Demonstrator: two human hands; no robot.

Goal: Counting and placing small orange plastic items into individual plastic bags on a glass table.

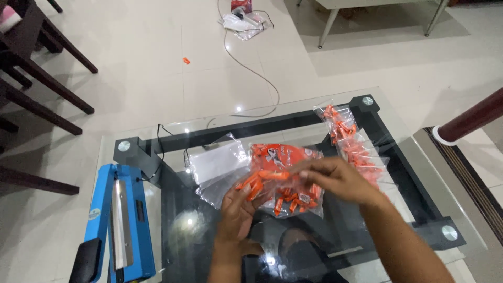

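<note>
1. My right hand (pixel 335 178) smears with motion blur, so I can't read its fingertips.
2. The blue heat sealer (pixel 118 220) runs off the bottom edge.
3. The small orange packets (pixel 272 181) are too bunched for me to count.

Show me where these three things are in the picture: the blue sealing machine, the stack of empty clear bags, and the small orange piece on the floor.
blue sealing machine (pixel 118 220): head view, on its long blue arm.
stack of empty clear bags (pixel 217 165): head view, middle of the top bag.
small orange piece (pixel 186 61): head view, its centre, on the floor tile.
</note>
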